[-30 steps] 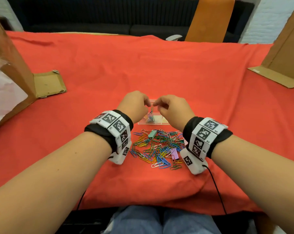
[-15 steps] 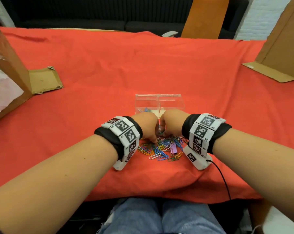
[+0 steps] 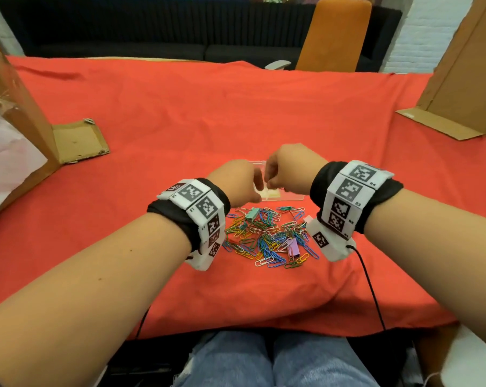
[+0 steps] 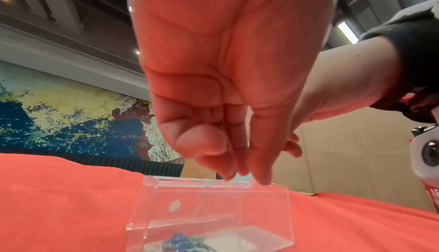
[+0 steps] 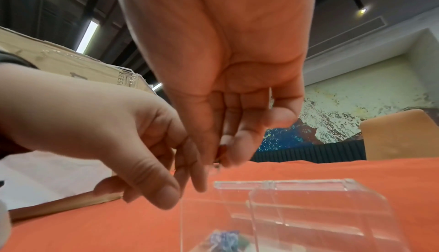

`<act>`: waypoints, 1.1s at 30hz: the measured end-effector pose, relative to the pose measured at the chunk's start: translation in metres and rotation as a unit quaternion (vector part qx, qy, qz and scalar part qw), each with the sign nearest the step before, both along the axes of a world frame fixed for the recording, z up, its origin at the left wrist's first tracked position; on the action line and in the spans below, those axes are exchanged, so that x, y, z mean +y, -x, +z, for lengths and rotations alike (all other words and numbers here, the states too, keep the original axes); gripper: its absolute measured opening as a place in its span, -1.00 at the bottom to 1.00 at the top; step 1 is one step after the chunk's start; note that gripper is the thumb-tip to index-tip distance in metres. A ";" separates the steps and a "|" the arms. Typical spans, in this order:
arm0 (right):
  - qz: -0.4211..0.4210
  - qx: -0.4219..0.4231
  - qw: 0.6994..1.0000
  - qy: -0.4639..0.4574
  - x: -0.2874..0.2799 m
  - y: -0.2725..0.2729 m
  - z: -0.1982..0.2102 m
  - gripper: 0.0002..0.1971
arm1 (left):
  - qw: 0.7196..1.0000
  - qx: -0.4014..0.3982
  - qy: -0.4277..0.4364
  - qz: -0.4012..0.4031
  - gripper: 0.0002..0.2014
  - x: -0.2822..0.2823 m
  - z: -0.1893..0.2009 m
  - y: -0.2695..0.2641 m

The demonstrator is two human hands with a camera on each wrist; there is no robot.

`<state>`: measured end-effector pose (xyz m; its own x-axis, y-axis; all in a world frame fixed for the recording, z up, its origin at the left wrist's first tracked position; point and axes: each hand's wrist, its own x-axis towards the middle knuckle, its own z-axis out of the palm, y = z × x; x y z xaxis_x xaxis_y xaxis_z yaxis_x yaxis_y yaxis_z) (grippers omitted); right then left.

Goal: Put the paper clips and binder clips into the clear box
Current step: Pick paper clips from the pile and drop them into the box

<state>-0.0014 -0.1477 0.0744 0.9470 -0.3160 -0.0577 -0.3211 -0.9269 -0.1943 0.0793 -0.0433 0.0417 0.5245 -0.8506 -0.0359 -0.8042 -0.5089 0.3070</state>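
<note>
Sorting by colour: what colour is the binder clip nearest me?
Lilac plastic binder clip; head view shows it best.

Clear box: hard transparent plastic, glossy, smooth walls catching reflections. Cloth covering the counter: matt red-orange fabric, lying faintly creased. Paper clips: thin wire in shiny coloured coating. Binder clips: smooth pastel finish. Cardboard at the left edge: matt brown, showing rough torn edges.

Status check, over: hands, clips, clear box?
Left hand and right hand both above clear box, fingers bunched; contents of either pinch unclear. Few clips in box; clip pile remains on cloth. Nothing blocking.
</note>
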 end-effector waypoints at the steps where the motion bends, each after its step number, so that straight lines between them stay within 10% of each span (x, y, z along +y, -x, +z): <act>1: -0.006 -0.022 1.000 -0.003 -0.001 -0.004 0.002 -0.84 | 1.000 -0.009 0.007 0.006 -0.75 -0.001 0.002 -0.003; 18: -0.041 -0.095 0.993 -0.052 -0.024 -0.034 -0.026 -0.78 | 0.999 -0.037 -0.030 0.026 -0.86 -0.010 0.003 -0.023; 24: 0.011 0.190 0.980 -0.050 -0.013 -0.008 -0.030 -0.67 | 0.971 0.051 -0.232 -0.011 -0.66 0.007 -0.009 -0.008; 33: 0.028 0.245 0.968 0.046 0.010 -0.010 -0.048 -0.71 | 0.969 0.077 -0.233 0.021 -0.61 0.013 -0.018 -0.003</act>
<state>0.0091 -0.1375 0.0259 0.8290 -0.2897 -0.4784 -0.3026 -0.9517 0.0520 0.0821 -0.0301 0.0238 0.5156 -0.7020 -0.4913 -0.7429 -0.6519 0.1519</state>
